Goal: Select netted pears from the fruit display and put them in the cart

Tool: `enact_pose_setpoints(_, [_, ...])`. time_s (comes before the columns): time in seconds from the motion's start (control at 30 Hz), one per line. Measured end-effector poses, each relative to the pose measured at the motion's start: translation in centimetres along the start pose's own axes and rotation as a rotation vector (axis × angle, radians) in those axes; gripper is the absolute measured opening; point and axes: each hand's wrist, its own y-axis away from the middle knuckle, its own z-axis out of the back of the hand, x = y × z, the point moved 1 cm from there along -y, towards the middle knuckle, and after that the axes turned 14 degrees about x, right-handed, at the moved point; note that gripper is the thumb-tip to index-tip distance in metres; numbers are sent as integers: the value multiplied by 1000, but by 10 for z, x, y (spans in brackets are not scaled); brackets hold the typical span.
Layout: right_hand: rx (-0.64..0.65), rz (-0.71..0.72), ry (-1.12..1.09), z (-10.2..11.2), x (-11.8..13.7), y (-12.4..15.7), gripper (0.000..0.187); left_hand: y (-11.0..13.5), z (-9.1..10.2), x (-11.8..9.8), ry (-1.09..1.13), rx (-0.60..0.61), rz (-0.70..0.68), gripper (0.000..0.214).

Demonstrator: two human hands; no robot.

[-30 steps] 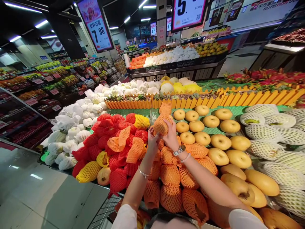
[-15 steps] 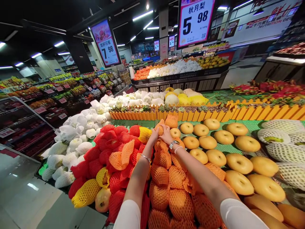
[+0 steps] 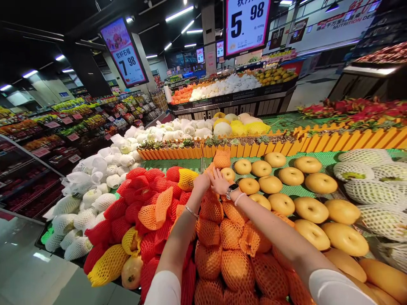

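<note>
My left hand (image 3: 201, 183) and my right hand (image 3: 219, 183) meet at the far end of a pile of fruit in orange foam nets (image 3: 222, 250). Their fingertips pinch the near edge of one orange-netted fruit (image 3: 221, 159), which rests on the green mat at the top of the pile. A bracelet sits on my left wrist, and a watch and a bracelet on my right. Both arms stretch forward over the pile.
Bare yellow pears (image 3: 286, 186) lie in rows to the right, with white-netted fruit (image 3: 365, 169) beyond. Red-netted fruit (image 3: 143, 186) and white-netted fruit (image 3: 95, 186) lie to the left. An orange picket fence (image 3: 254, 148) borders the back. A 5.98 price sign (image 3: 246, 23) hangs overhead.
The orange-netted fruit was held up in both hands; it has gone down and forward onto the far end of the pile. Both arms have stretched out.
</note>
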Motion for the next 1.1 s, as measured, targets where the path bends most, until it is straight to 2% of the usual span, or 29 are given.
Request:
enact_pose_setpoints(0.07, [47, -4, 45, 5, -5, -1, 27, -7, 5, -6, -77, 92, -18, 15])
enact_pose_setpoints(0.13, [58, -13, 93, 19, -14, -7, 20, -17, 5, -10, -139, 196, -33, 20])
enact_pose_setpoints(0.3, [-17, -74, 233, 72, -48, -35, 41, -41, 0, -6, -321, 403, 4, 30])
enact_pose_setpoints(0.4, [72, -95, 300, 84, -69, -55, 56, -51, -1, 4, -495, 496, 39, 47])
enact_pose_setpoints(0.53, [206, -132, 337, 78, -88, -81, 83, -59, 0, 23, -794, 580, 70, 58])
enact_pose_setpoints(0.63, [262, -166, 339, 73, -95, -99, 94, -61, 3, 31, -1031, 662, 29, 67])
enact_pose_setpoints(0.73, [255, -208, 332, 71, -99, -110, 86, -60, 9, 33, -1233, 734, -56, 69])
enact_pose_setpoints(0.87, [200, -233, 321, 64, -94, -114, 77, -54, 13, 34, -1404, 758, -149, 68])
enact_pose_setpoints(1.0, [158, -185, 317, 52, -78, -115, 75, -46, 11, 37, -1460, 730, -190, 73])
enact_pose_setpoints(1.1, [213, -97, 307, 46, -68, -119, 74, -42, 12, 34, -1435, 734, -167, 79])
